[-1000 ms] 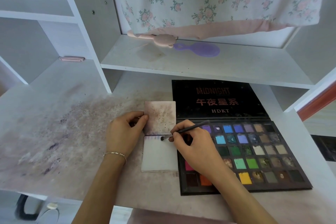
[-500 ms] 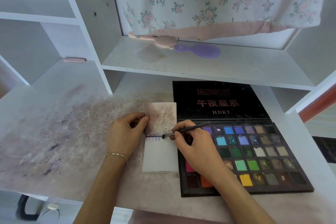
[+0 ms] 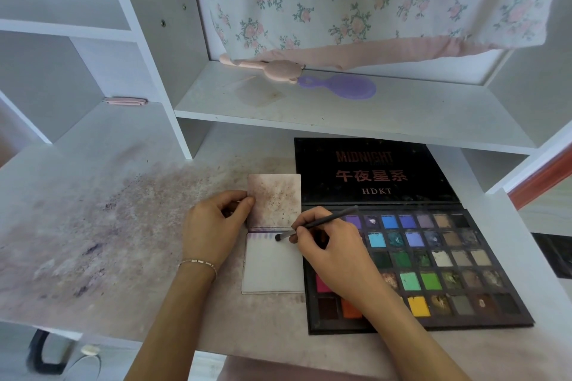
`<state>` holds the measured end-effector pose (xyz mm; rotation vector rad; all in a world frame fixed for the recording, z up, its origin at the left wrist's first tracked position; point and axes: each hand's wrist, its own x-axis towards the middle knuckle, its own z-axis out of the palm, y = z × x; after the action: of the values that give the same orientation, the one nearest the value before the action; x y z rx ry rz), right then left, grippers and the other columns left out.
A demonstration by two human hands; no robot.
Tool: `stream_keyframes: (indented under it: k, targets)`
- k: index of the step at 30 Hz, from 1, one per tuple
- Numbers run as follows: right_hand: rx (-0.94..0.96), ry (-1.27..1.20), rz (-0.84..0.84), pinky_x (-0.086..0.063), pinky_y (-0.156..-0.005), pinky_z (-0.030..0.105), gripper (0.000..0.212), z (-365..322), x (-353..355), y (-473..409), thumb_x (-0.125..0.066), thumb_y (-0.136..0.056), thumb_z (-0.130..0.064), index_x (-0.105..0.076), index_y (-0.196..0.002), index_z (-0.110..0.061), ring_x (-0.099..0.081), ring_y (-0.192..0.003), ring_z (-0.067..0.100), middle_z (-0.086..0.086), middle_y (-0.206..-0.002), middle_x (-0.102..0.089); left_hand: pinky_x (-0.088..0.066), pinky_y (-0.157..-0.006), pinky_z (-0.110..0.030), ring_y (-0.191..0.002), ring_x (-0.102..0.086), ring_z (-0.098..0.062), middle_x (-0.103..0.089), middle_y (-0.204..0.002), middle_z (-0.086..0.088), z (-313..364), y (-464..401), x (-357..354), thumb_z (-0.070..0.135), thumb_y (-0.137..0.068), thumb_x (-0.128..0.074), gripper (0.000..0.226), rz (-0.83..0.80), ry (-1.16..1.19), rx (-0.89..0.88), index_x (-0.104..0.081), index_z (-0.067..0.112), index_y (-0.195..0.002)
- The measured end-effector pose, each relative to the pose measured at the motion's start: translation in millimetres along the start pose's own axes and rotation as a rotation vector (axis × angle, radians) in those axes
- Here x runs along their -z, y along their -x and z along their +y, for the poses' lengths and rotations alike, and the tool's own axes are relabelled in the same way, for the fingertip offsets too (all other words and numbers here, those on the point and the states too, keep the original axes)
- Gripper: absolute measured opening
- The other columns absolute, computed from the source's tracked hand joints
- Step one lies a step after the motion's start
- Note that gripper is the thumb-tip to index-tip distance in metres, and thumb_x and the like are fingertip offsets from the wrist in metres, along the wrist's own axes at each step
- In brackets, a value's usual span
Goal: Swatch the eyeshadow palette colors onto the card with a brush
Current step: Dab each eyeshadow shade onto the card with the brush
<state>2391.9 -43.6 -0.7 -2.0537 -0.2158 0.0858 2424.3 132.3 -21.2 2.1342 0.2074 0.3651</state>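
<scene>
A small white card (image 3: pixel 272 269) lies open on the desk, its stained upper flap (image 3: pixel 274 199) folded back. Faint purple and blue strokes run along the card's top edge. My left hand (image 3: pixel 213 227) rests beside it and pinches the flap's left edge between thumb and fingers. My right hand (image 3: pixel 334 252) grips a thin dark brush (image 3: pixel 322 221), whose tip touches the card near the right end of the strokes. The open black eyeshadow palette (image 3: pixel 433 260) lies to the right, partly under my right hand, its lid (image 3: pixel 371 170) laid flat behind.
The desk surface (image 3: pixel 108 226) is smeared with purple powder on the left. A white shelf (image 3: pixel 340 114) just above holds a purple hand mirror (image 3: pixel 343 86) and a pink brush (image 3: pixel 269 69). A floral cloth (image 3: pixel 356 0) hangs behind. A shelf upright (image 3: pixel 167 93) stands left of the card.
The brush tip has shifted slightly along the card's top edge, and a row of faint purple-blue strokes now shows there. My left hand has stayed on the flap.
</scene>
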Motion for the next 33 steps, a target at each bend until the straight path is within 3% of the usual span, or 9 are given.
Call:
stream_keyframes:
  k: [8, 12, 17, 21, 23, 25, 28, 30, 33]
  targets:
    - [0.008, 0.004, -0.005, -0.053, -0.066, 0.03, 0.021, 0, -1, 1, -0.052, -0.087, -0.019, -0.051, -0.075, -0.036, -0.064, -0.076, 0.018, 0.005, -0.079, -0.067, -0.043, -0.067, -0.014, -0.071, -0.057, 0.002, -0.064, -0.074, 0.014, 0, 0, 0, 0.021, -0.08, -0.067, 0.008, 0.003, 0.008, 0.013, -0.072, 0.022, -0.086]
    - [0.015, 0.005, 0.026, -0.047, -0.054, 0.018, 0.021, 0, -1, -2, -0.052, -0.088, -0.019, -0.05, -0.077, -0.036, -0.059, -0.065, 0.012, 0.006, -0.079, -0.067, -0.043, -0.067, -0.014, -0.073, -0.058, 0.001, -0.062, -0.074, 0.017, 0, 0, 0, 0.022, -0.079, -0.067, 0.011, 0.003, 0.01, 0.019, -0.073, 0.019, -0.088]
    - [0.008, 0.005, 0.006, -0.054, -0.068, 0.034, 0.02, 1, -1, 0, -0.052, -0.088, -0.019, -0.051, -0.077, -0.036, -0.064, -0.078, 0.019, 0.006, -0.079, -0.067, -0.043, -0.067, -0.015, -0.073, -0.059, -0.004, -0.062, -0.075, 0.015, 0, 0, 0, 0.022, -0.08, -0.067, 0.012, 0.009, -0.006, 0.008, -0.073, 0.019, -0.089]
    - [0.055, -0.012, 0.083, -0.047, -0.051, 0.019, 0.019, 1, -1, -2, -0.051, -0.089, -0.018, -0.051, -0.082, -0.035, -0.058, -0.063, 0.008, 0.001, -0.075, -0.065, -0.043, -0.068, -0.015, -0.075, -0.06, -0.005, -0.063, -0.076, 0.015, 0, 0, 0, 0.024, -0.08, -0.067, 0.012, 0.002, -0.004, 0.017, -0.073, 0.02, -0.089]
    - [0.065, -0.078, 0.134, -0.048, -0.055, 0.018, 0.019, 1, 1, -2, -0.051, -0.09, -0.014, -0.054, -0.086, -0.032, -0.059, -0.066, 0.006, -0.003, -0.077, -0.066, -0.043, -0.068, -0.015, -0.076, -0.06, -0.006, -0.064, -0.076, 0.014, 1, 0, 0, 0.024, -0.08, -0.067, 0.012, 0.002, -0.006, 0.022, -0.073, 0.02, -0.089]
    - [0.058, -0.153, 0.179, -0.052, -0.063, 0.025, 0.021, 1, 4, 0, -0.051, -0.089, -0.012, -0.057, -0.087, -0.032, -0.062, -0.072, 0.012, -0.008, -0.077, -0.066, -0.044, -0.068, -0.015, -0.075, -0.06, -0.006, -0.064, -0.076, 0.014, 1, -1, 0, 0.024, -0.08, -0.067, 0.012, 0.0, -0.008, 0.026, -0.073, 0.02, -0.089]
    - [0.072, -0.205, 0.257, -0.05, -0.06, 0.035, 0.026, 0, 10, 3, -0.052, -0.089, -0.008, -0.061, -0.084, -0.032, -0.059, -0.068, 0.026, -0.005, -0.077, -0.066, -0.042, -0.067, -0.014, -0.075, -0.06, -0.004, -0.063, -0.075, 0.015, 1, -1, 0, 0.024, -0.08, -0.067, 0.011, 0.003, -0.006, 0.029, -0.073, 0.021, -0.088]
    - [0.071, -0.242, 0.299, -0.05, -0.06, 0.027, 0.026, 2, 18, 6, -0.052, -0.088, -0.004, -0.062, -0.084, -0.027, -0.062, -0.069, 0.019, -0.002, -0.077, -0.068, -0.04, -0.066, -0.013, -0.074, -0.059, -0.002, -0.062, -0.074, 0.017, 1, -1, 1, 0.024, -0.08, -0.067, 0.011, 0.003, -0.011, 0.027, -0.073, 0.021, -0.088]
    - [0.044, -0.266, 0.344, -0.05, -0.061, 0.015, 0.024, 9, 35, 12, -0.05, -0.089, -0.002, -0.061, -0.084, -0.023, -0.063, -0.07, 0.004, -0.01, -0.078, -0.07, -0.04, -0.066, -0.012, -0.074, -0.058, -0.001, -0.062, -0.075, 0.018, 0, 0, 2, 0.025, -0.081, -0.066, 0.013, -0.007, -0.021, 0.022, -0.072, 0.021, -0.09]
